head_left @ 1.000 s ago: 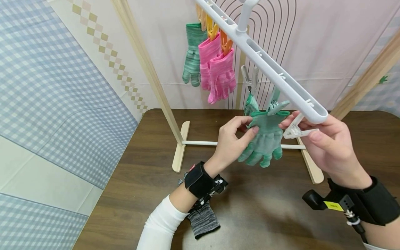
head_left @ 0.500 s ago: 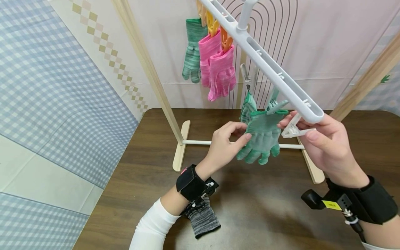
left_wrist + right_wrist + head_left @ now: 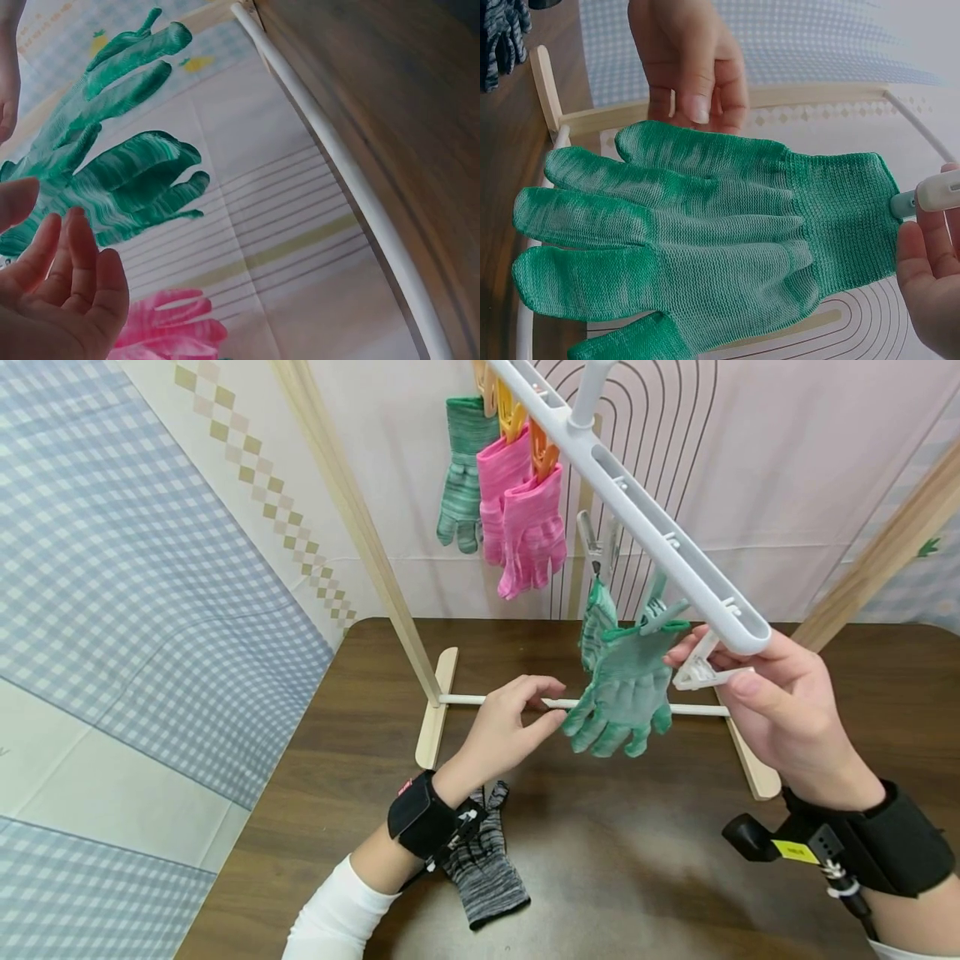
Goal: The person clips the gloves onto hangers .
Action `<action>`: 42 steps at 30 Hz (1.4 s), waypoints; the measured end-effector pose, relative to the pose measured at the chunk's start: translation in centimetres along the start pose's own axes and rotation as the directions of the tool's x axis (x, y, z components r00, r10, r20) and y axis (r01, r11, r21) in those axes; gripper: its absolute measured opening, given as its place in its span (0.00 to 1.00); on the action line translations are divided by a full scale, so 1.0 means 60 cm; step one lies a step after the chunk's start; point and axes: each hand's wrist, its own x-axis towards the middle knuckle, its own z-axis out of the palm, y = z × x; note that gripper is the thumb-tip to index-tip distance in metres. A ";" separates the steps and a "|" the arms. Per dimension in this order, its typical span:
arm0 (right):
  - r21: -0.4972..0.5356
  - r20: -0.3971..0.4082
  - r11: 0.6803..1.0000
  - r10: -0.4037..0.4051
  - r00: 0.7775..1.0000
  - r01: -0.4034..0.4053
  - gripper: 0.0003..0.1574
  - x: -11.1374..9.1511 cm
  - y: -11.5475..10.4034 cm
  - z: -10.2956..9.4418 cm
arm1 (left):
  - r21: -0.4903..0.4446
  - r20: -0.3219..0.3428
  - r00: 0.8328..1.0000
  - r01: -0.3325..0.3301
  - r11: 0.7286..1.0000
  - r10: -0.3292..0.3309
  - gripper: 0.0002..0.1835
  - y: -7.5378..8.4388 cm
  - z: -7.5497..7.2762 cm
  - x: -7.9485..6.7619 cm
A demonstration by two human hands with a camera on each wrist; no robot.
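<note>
A green glove (image 3: 630,681) hangs fingers down from a pale green clip (image 3: 663,614) under the white hanger bar (image 3: 660,522). My left hand (image 3: 506,727) is just left of it, fingers loosely bent, holding nothing; its thumb tip is right at the glove's edge. At the bar's near end my right hand (image 3: 787,714) pinches a white clip (image 3: 701,675) between thumb and fingers. Behind the first glove hangs another green glove (image 3: 597,622) from a whitish clip. In the right wrist view the front glove (image 3: 727,232) spreads wide, cuff toward the right hand.
Two pink gloves (image 3: 534,522) and a green glove (image 3: 463,477) hang from clips farther along the bar. A grey-black knit glove (image 3: 487,877) lies on the wooden table (image 3: 622,860), below the left wrist. Wooden stand legs (image 3: 360,527) and a low white rod (image 3: 697,710) frame the space.
My left hand has let go of the green glove's edge and drawn back left and down. The right hand stays on the white clip, shifting slightly left with the bar.
</note>
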 end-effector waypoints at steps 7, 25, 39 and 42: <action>-0.016 -0.016 1.000 0.009 1.000 -0.009 0.12 0.000 0.000 -0.001 | 0.159 0.066 0.998 0.013 0.987 -0.024 0.17 -0.007 -0.012 -0.017; -0.045 -0.030 0.999 0.027 0.999 -0.028 0.22 -0.003 -0.002 -0.002 | 0.390 0.399 0.905 -0.026 0.921 -0.144 0.20 -0.041 -0.028 -0.062; -0.058 -0.040 0.997 0.043 0.998 -0.045 0.21 -0.005 0.000 -0.002 | 0.428 0.684 0.718 -0.251 0.868 -0.129 0.18 -0.017 -0.005 -0.087; -0.058 -0.041 0.997 0.047 0.998 -0.049 0.21 -0.007 0.000 -0.003 | 0.414 0.718 0.683 -0.265 0.871 -0.133 0.17 -0.016 -0.006 -0.089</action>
